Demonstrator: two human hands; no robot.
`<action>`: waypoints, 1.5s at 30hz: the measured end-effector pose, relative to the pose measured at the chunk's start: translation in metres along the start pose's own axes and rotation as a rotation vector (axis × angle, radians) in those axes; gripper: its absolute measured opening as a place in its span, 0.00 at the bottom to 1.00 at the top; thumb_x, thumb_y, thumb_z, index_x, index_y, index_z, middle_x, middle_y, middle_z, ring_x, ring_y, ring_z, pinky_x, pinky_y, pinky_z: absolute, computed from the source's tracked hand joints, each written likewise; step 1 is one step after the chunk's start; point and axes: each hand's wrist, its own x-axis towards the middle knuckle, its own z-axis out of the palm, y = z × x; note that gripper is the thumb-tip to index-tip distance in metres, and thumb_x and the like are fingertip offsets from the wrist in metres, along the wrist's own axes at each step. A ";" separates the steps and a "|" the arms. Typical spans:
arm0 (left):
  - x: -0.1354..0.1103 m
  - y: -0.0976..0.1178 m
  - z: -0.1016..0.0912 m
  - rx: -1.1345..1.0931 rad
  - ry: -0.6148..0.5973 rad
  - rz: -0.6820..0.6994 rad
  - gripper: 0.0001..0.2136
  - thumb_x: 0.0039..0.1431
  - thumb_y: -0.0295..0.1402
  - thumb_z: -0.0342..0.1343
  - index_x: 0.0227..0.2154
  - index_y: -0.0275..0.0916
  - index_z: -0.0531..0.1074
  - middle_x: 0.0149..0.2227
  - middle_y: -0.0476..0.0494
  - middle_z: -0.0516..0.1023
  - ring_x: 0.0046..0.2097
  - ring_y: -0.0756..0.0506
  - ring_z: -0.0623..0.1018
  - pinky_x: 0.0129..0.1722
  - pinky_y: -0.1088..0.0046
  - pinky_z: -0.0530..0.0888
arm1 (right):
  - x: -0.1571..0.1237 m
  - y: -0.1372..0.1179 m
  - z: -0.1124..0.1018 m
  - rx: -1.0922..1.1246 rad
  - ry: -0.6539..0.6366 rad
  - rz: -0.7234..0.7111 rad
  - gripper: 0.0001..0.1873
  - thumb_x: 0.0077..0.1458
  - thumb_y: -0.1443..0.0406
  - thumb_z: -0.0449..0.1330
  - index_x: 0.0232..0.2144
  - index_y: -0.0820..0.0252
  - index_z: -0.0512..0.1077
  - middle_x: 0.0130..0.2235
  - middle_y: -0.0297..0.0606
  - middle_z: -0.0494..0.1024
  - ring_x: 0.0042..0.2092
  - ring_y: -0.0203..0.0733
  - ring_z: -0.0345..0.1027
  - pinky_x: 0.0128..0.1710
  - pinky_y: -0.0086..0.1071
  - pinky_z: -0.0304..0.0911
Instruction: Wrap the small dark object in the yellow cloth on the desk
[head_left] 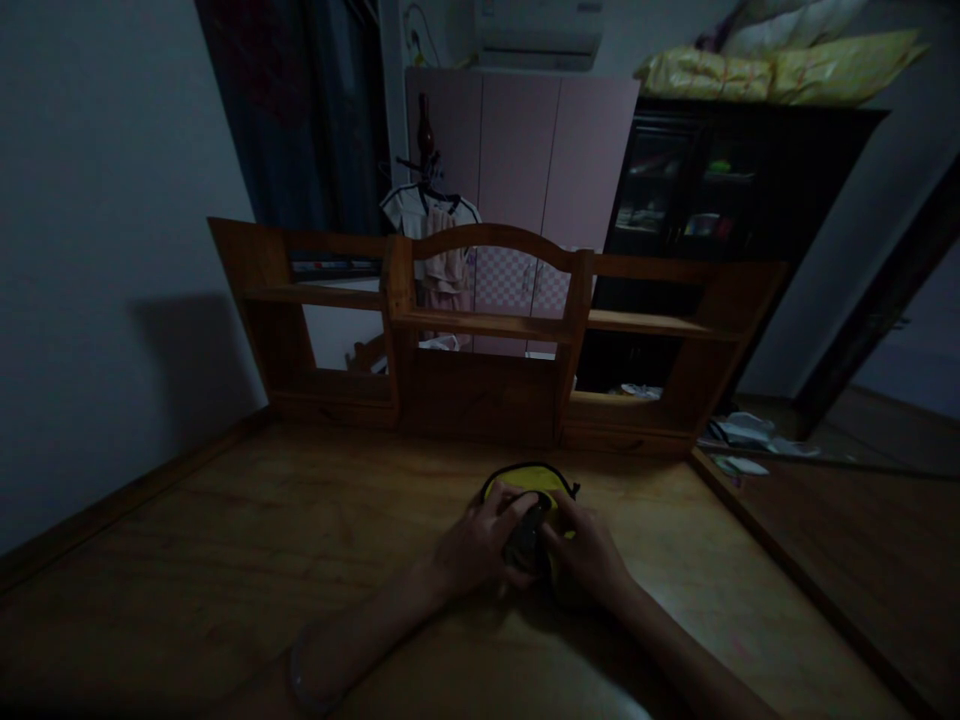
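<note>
A yellow pouch with black edging (534,476) lies open on the wooden surface, partly covered by both hands. My left hand (480,535) is closed around a dark, rounded, slightly shiny object (526,540), whose kind I cannot make out in the dim light. On the pouch's right side is my right hand (589,548), its fingers bent and pressed together at the dark object's edge and the yellow fabric. Whether those fingertips grip the object or the pouch is hidden. A thin bracelet circles my left wrist.
The wooden surface (300,520) has a raised edge on the right. A wooden shelf unit (487,322) stands along its far side. Beyond are a pink wardrobe (517,150), a dark cabinet (787,170) and clothes on a rack (442,240). A wall (112,250) borders the left.
</note>
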 end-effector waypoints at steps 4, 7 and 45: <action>0.004 0.000 -0.003 -0.171 -0.003 -0.024 0.45 0.36 0.42 0.72 0.58 0.46 0.55 0.52 0.40 0.61 0.51 0.40 0.70 0.50 0.59 0.74 | 0.000 0.006 0.004 -0.077 -0.028 0.007 0.13 0.56 0.63 0.55 0.44 0.59 0.71 0.31 0.38 0.79 0.31 0.42 0.72 0.29 0.29 0.62; 0.005 0.001 -0.004 -0.257 0.000 -0.032 0.44 0.36 0.40 0.72 0.56 0.44 0.57 0.51 0.41 0.62 0.50 0.41 0.70 0.51 0.62 0.73 | -0.001 0.006 0.004 -0.106 -0.047 0.013 0.10 0.57 0.63 0.54 0.41 0.59 0.71 0.31 0.39 0.79 0.31 0.42 0.73 0.29 0.29 0.62; 0.000 -0.006 -0.004 0.108 -0.008 0.051 0.44 0.43 0.49 0.67 0.61 0.43 0.52 0.55 0.36 0.65 0.52 0.37 0.73 0.49 0.59 0.75 | 0.000 -0.006 0.000 0.103 -0.107 0.019 0.19 0.55 0.59 0.59 0.49 0.58 0.69 0.39 0.39 0.78 0.38 0.45 0.71 0.37 0.35 0.66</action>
